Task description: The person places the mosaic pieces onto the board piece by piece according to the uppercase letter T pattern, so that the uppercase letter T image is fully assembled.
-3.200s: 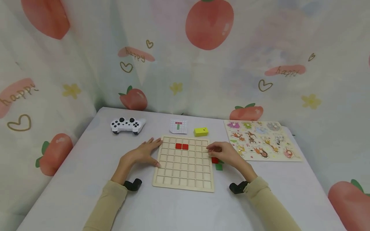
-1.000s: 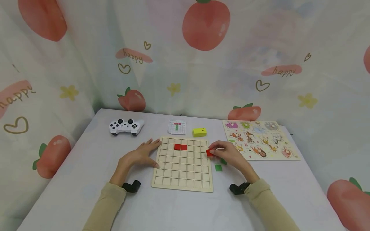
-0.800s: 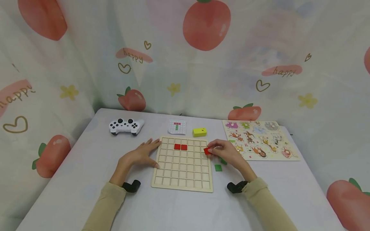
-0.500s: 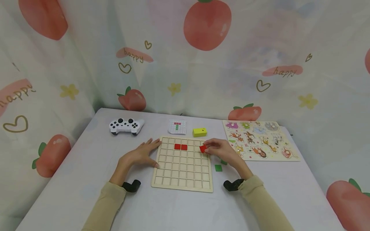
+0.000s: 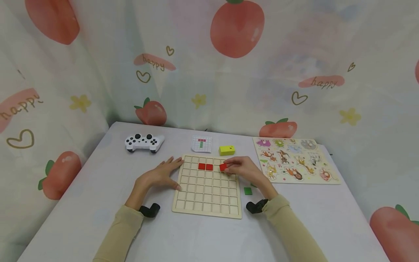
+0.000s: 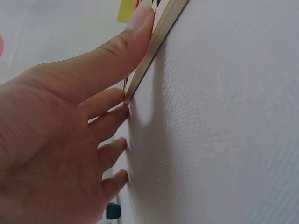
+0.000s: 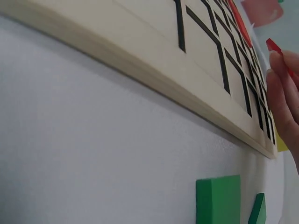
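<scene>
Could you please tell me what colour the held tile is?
The held tile is red, clearest in the head view.

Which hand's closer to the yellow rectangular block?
Right. The right hand is in front of the yellow block, holding a red square tile; the left hand is farther, at the left edge of the wooden grid board.

Right hand (image 5: 243, 169) pinches a red square tile (image 5: 223, 167) over a flat wooden grid board (image 5: 207, 189) whose edge the left hand (image 5: 159, 175) touches.

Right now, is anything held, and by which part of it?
The right hand pinches a red tile by its right side, its left side free. The left hand grips nothing; it touches the left edge of the wooden board.
</scene>
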Demonstrator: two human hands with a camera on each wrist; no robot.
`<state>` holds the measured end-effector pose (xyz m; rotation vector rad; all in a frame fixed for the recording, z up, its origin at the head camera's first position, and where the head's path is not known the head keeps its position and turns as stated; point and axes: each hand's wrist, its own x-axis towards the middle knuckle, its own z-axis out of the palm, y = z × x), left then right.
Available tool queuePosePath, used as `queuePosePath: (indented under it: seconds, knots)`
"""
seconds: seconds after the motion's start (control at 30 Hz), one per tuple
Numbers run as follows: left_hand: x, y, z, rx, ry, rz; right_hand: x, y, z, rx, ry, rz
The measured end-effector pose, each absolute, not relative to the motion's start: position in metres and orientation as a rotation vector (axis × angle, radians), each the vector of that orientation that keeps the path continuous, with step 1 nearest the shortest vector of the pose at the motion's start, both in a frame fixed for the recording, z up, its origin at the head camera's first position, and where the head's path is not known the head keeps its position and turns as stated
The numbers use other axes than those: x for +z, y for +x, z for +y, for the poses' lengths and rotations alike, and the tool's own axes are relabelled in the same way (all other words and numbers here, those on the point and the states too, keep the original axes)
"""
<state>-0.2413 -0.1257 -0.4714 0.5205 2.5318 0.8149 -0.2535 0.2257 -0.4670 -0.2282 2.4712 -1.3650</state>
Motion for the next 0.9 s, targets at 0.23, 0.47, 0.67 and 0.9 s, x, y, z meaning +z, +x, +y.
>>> queuePosePath:
  seconds: [0.23,0.47,0.67,0.9]
  knots:
    - [-0.472,-0.242,-0.126,0.808,0.53,2.522,-0.465,-0.258,0.213,-1.265,-0.236,2.548]
    - [-0.478,-0.246,-0.128,0.786,0.56,2.533,-0.471,-0.267,0.205,-1.154,-0.264,2.625]
    - [-0.484,-0.247,-0.129,0.827,0.568,2.529,-0.474,-0.268,0.2,-1.095,-0.272,2.654]
    - [-0.473,-0.244,-0.128,0.804,0.568,2.529,-0.472,-0.267,0.196,-1.056,-0.3,2.673]
